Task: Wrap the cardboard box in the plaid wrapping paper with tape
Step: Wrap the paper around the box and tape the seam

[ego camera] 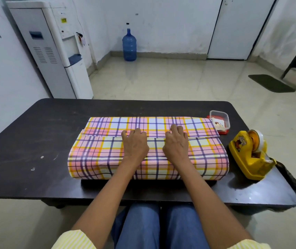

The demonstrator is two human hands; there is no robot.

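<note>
plaid wrapping paper (pixel 107 155) is laid at mid-table, drawn up from near and far into a long tube; the far flap is lapped over the near one along the top. the cardboard box is not seen itself and is judged to be inside the paper. left hand (pixel 134 146) and right hand (pixel 176 146) are set side by side, slightly apart, on the overlap, fingers bent and tips pressed down on the paper; nothing is seen gripped. no tape is seen on the seam, and both ends, left and right, are left open and unfolded. judged early to midway: seam to be taped, ends to be folded and taped. yellow tape dispenser (pixel 249 155) is stood on the dark table (pixel 35 132) just right of the paper; one hand would have to be freed for it, so the flap may spring. a clear lidded container (pixel 220 121) is set at the far right corner, against the paper's edge. beyond, on the floor: water dispenser (pixel 57 51), blue water jug (pixel 129 44), dark mat (pixel 271 83).
</note>
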